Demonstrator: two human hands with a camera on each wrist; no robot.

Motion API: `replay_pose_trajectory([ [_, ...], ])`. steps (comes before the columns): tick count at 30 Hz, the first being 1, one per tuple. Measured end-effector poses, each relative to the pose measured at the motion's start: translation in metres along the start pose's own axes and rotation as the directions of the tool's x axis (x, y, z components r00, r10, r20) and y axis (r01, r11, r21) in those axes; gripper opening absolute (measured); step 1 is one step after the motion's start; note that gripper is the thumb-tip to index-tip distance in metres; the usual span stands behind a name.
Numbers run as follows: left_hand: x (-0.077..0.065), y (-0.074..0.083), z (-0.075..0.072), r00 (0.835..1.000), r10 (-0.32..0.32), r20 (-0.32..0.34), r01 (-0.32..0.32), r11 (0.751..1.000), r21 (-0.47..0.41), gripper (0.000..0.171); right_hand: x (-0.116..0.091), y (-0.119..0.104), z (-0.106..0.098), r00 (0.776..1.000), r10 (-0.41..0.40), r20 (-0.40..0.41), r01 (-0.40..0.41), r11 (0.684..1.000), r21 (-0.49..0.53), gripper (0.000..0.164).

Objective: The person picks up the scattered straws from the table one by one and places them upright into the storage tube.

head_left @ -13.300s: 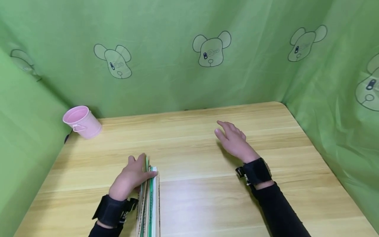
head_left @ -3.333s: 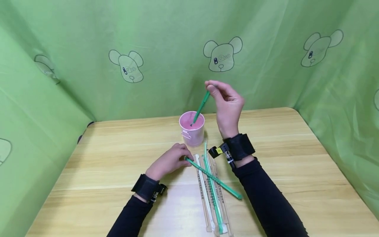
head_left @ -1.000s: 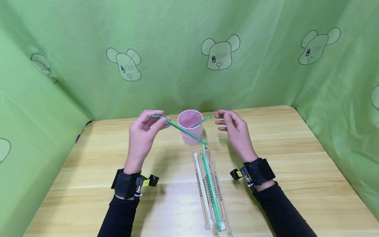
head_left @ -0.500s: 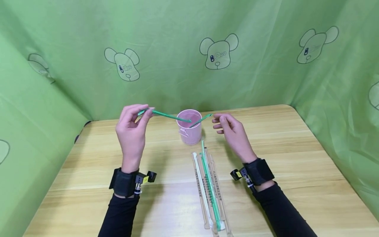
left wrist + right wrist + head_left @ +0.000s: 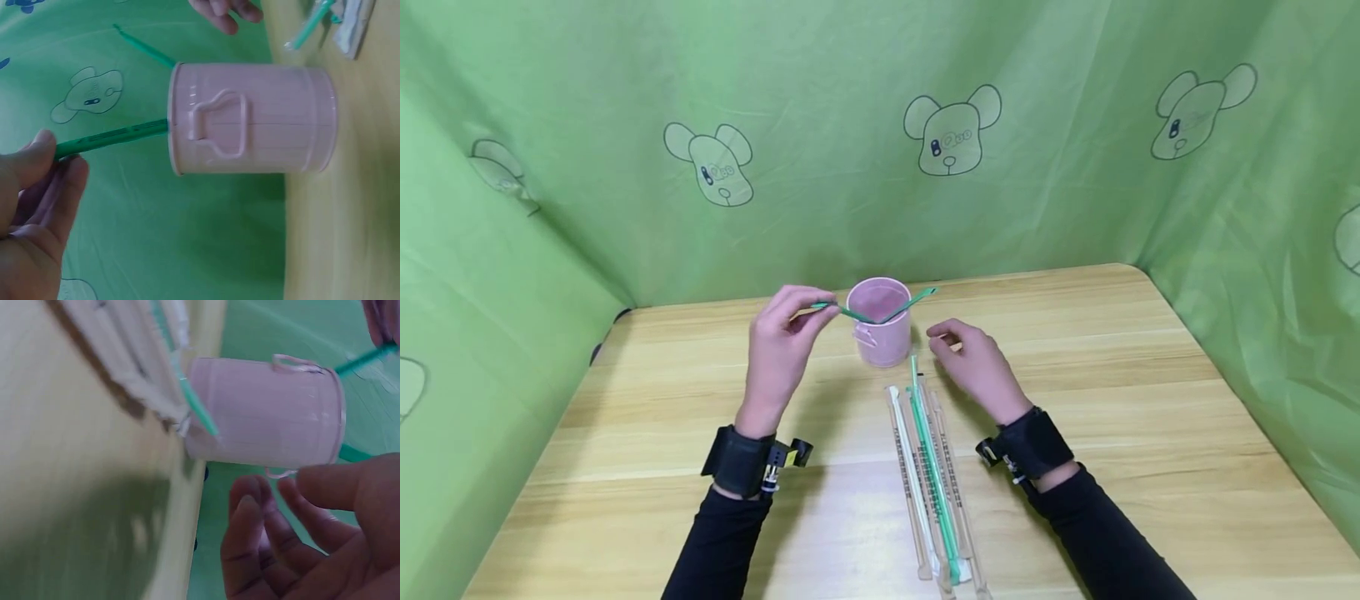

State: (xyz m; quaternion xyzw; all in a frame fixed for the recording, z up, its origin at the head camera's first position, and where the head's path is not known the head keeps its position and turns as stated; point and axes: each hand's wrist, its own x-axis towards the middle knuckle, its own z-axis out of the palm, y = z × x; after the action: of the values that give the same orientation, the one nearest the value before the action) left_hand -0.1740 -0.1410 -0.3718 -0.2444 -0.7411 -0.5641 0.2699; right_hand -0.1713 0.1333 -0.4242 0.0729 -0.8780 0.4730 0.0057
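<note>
With thumb and fingers, my left hand pinches the upper end of a green wrapped drinking straw. The straw's lower end is inside a small pink bucket, hidden by the wall in the left wrist view. A second green straw leans out over the bucket's right rim, held by nobody. My right hand hovers just right of the bucket, fingers loosely bent and holding nothing. In front of the bucket lies a loose row of wrapped straws, some green, some white, some in brownish paper.
The bucket stands near the back edge of the wood-grain table. A green curtain with printed bear heads closes in the back and sides. Small wire handles stick out from the bucket's sides.
The bucket has come from the back left to the middle, and the straw bundle is spread out. My right hand released one straw there and lowered; my left brought another straw's end into the bucket.
</note>
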Motion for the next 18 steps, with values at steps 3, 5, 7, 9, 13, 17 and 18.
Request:
replay_pose_trajectory([
  [3, -0.001, -0.004, 0.003, 0.996, -0.015, 0.089, 0.013, 1.000, 0.015, 0.023, -0.002, 0.001, 0.008, 0.999, 0.025, 0.032, -0.022, 0.997, -0.079, 0.035],
  [5, -0.002, -0.006, 0.003, 0.990, -0.036, 0.139, 0.034, 0.999, 0.019, 0.027, -0.003, 0.001, 0.014, 0.997, 0.044, 0.058, -0.038, 0.993, -0.108, 0.040],
  [7, -0.002, -0.007, 0.001, 0.981, -0.066, 0.182, 0.060, 0.998, 0.034, 0.032, -0.004, 0.001, 0.019, 0.995, 0.065, 0.078, -0.054, 0.990, -0.131, 0.046],
  [9, -0.001, -0.008, -0.003, 0.968, -0.116, 0.221, 0.106, 0.993, 0.057, 0.037, -0.004, 0.000, 0.024, 0.993, 0.080, 0.084, -0.067, 0.986, -0.155, 0.050],
  [13, 0.000, -0.010, -0.016, 0.924, -0.266, 0.275, 0.239, 0.962, 0.129, 0.051, -0.004, -0.002, 0.032, 0.992, 0.098, 0.076, -0.082, 0.977, -0.195, 0.053],
  [17, 0.001, -0.014, -0.028, 0.849, -0.427, 0.313, 0.376, 0.902, 0.211, 0.059, -0.002, -0.005, 0.036, 0.991, 0.110, 0.078, -0.092, 0.974, -0.205, 0.048],
  [18, 0.000, -0.015, -0.030, 0.824, -0.464, 0.326, 0.401, 0.883, 0.243, 0.060, -0.001, -0.005, 0.036, 0.990, 0.111, 0.081, -0.092, 0.973, -0.209, 0.046],
])
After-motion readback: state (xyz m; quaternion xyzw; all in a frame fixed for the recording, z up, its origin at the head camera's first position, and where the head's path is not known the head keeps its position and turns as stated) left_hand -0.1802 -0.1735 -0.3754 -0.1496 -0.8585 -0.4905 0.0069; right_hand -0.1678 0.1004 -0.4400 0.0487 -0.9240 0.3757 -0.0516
